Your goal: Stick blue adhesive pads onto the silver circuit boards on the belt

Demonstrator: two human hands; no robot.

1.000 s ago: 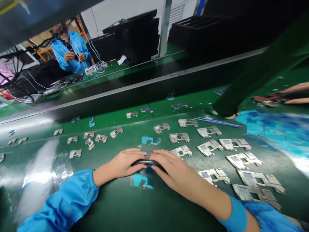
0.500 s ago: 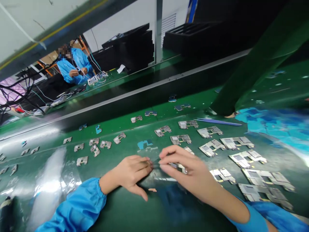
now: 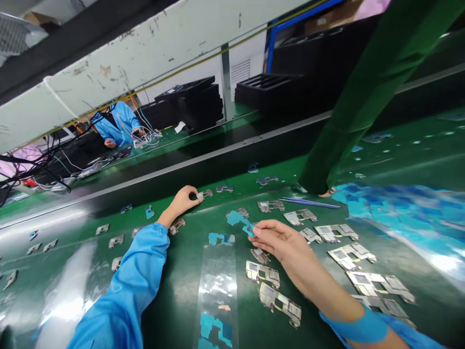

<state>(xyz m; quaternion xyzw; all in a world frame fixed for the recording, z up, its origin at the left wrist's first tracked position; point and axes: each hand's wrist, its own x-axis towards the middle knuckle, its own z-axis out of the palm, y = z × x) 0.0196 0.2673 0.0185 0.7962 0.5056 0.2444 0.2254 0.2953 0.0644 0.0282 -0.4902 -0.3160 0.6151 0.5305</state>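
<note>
At the back of the green mat, my left hand [image 3: 186, 199] pinches a small metal circuit board [image 3: 205, 194] by its left end. My right hand [image 3: 279, 237] grips a blue cut-out film piece [image 3: 240, 220] between thumb and fingers, over the middle of the mat. Between my arms lies a clear strip [image 3: 218, 261] bearing blue cut-out pieces [image 3: 214, 327] and a small orange piece [image 3: 224, 308]. Several circuit boards [image 3: 279, 303] lie below and to the right of my right hand.
Blue tweezers [image 3: 310, 202] lie behind the right-hand boards, near a pile of blue film [image 3: 395, 211]. A green-wrapped post [image 3: 348, 121] stands behind. Across the bench, a person in blue sleeves [image 3: 123, 121] sits near black trays [image 3: 194, 104].
My left hand has moved up and back and taken hold of a board. My right hand now holds up a blue film piece. The clear strip is uncovered, and the view has shifted.
</note>
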